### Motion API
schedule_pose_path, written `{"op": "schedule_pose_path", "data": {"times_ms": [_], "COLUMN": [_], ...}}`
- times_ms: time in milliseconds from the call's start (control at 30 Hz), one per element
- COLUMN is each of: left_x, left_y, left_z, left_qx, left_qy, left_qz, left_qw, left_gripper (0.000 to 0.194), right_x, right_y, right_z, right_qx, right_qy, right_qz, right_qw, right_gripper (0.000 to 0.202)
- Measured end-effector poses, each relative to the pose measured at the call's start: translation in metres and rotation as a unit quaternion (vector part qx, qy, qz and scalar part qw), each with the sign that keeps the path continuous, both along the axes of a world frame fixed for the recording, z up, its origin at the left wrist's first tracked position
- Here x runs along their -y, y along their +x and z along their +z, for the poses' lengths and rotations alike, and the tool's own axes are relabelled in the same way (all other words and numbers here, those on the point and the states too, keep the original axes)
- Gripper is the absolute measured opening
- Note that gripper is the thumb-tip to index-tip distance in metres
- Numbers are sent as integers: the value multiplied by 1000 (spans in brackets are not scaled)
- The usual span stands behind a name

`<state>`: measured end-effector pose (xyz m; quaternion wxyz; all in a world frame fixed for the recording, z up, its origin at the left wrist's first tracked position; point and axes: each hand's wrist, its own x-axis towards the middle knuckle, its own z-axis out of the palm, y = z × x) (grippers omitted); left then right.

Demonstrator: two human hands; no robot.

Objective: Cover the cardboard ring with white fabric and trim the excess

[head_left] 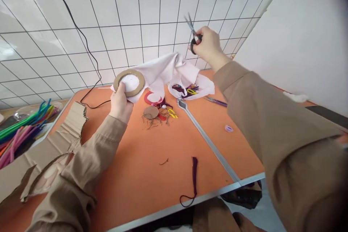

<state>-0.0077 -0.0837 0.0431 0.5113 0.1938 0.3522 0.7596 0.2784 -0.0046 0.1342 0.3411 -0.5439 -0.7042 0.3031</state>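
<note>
My left hand [121, 106] grips a cardboard ring [140, 86], its thumb over the lower edge. Pale pinkish-white cloth [160, 68] lies behind the ring and shows through its hole; whether the hand also pinches the cloth I cannot tell. Raised high at the right, my right hand [210, 43] holds a pair of scissors [191, 30] by the black handles, blades apart and pointing up, touching nothing. Below the ring on the table lie a red ring [148, 98], a round cardboard disc [150, 112] among brown scraps, and a yellow clip-like piece [172, 113].
An orange folding table [130, 174] has a metal seam. On it are a dark purple tassel [194, 174], purple-handled scissors [217, 101], a small lilac ring [228, 128], a white bag [208, 86] of tassels and cut cardboard [62, 130]. Colourful pipe cleaners [19, 141] stand left. A black cable [81, 36] hangs down.
</note>
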Motion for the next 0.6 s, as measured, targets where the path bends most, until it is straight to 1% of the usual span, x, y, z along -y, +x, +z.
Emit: {"op": "schedule_pose_path", "data": {"times_ms": [33, 67, 100, 133, 200, 267, 300, 333, 367, 433, 500, 600], "left_x": [-3, -5, -7, -8, -10, -11, -11, -10, -10, -8, -6, -1], "left_y": [1, 2, 2, 2, 2, 1, 2, 2, 3, 5, 7, 9], "left_z": [-6, -12, -16, -19, -22, -22, -22, -21, -20, -19, -17, -14], "left_qx": [4, 5, 7, 7, 6, 4, 4, 3, 3, -1, -3, -7], "left_qy": [-20, -35, -45, -51, -54, -53, -52, -50, -48, -47, -46, -35], "left_qz": [7, 16, 21, 23, 24, 25, 28, 30, 31, 30, 26, 25], "left_qw": [1000, 999, 999, 998, 998, 998, 998, 998, 998, 998, 999, 999], "left_gripper": [10, 13, 16, 19, 21, 23, 23, 22, 20, 15, 11, 9], "right_x": [7, 19, 35, 53, 96, 136, 153, 166, 175, 182, 177, 162], "right_y": [-11, -24, -36, -49, -73, -94, -102, -109, -115, -124, -132, -143], "right_z": [-9, -20, -33, -46, -73, -97, -106, -114, -120, -127, -128, -128], "right_qx": [-44, -154, -188, -215, -253, -343, -344, -342, -340, -345, -362, -390], "right_qy": [34, 71, 74, 60, 5, -90, -117, -139, -160, -203, -232, -231], "right_qz": [-40, -100, -104, -88, -19, 82, 104, 111, 115, 107, 101, 97], "right_qw": [998, 980, 974, 971, 967, 931, 926, 923, 920, 910, 897, 886], "right_gripper": [46, 44, 39, 33, 32, 31, 33, 36, 39, 43, 43, 38]}}
